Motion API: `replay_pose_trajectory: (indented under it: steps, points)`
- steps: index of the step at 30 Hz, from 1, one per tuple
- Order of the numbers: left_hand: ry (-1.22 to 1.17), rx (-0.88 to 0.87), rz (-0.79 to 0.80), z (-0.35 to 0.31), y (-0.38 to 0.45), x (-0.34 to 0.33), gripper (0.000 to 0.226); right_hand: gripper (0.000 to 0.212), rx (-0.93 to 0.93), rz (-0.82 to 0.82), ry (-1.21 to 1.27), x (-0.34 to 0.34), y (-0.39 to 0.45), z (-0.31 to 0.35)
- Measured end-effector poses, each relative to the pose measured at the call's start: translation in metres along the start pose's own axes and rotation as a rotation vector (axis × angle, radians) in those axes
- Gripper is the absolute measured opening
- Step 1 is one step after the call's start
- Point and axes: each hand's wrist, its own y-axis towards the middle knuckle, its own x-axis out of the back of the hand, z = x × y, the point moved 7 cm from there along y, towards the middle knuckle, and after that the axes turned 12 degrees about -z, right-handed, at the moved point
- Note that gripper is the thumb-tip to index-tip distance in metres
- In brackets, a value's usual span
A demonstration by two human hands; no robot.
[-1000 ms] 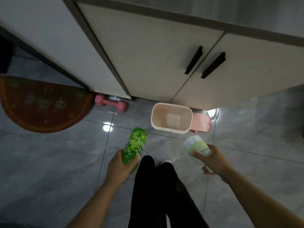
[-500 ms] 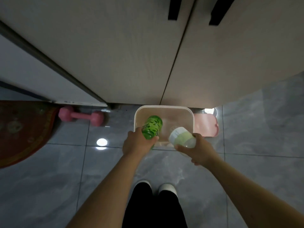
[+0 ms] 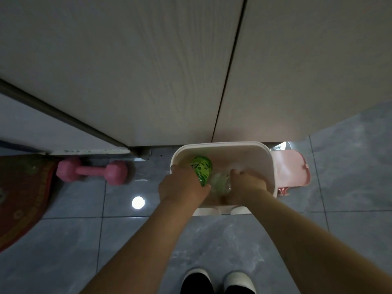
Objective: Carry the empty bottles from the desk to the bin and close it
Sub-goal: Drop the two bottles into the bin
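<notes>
Standing at six o'clock are two white-toed shoes [image 3: 219, 280] on the grey tiled floor [image 3: 63, 251], with dark trouser legs above them. From there two bare forearms reach forward toward twelve o'clock and meet over the bin [image 3: 273, 166], a white open tub sitting on the floor against the cabinet. Both hands are inside its mouth. The left hand [image 3: 182, 186] is wrapped around the lower part of the green bottle [image 3: 201, 166], which points away from the person and lies tilted within the left half of the bin, its patterned green body showing beyond the knuckles. The right hand [image 3: 247, 184] is closed around the clear bottle [image 3: 219, 182], a pale, see-through shape just beside the green one; whether the two bottles touch is hard to tell in the dim light. At three o'clock of the bin, its pink lid [image 3: 291, 168] hangs flipped open to the side, so the bin is not closed. At nine o'clock a bright ceiling-light reflection [image 3: 138, 202] shines on a tile, and farther that way a pink dumbbell [image 3: 92, 170] lies on the floor near the cabinet base. At the far nine o'clock edge is a red patterned rug [image 3: 19, 200]. Beyond everything, at twelve o'clock, rise two pale wood-grain cabinet doors [image 3: 148, 71] with a dark seam between them.
</notes>
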Motion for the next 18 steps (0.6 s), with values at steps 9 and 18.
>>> replay_pose_trajectory:
  steps: [9, 18]
  points:
    - [-0.010, -0.088, 0.017, -0.014, -0.002, -0.018, 0.067, 0.046, 0.043, 0.018, 0.069, -0.001, 0.005, 0.000]
    - [-0.093, -0.198, 0.089, -0.026, 0.002, -0.034, 0.078, 0.041, -0.045, -0.096, 0.175, 0.013, -0.010, -0.027]
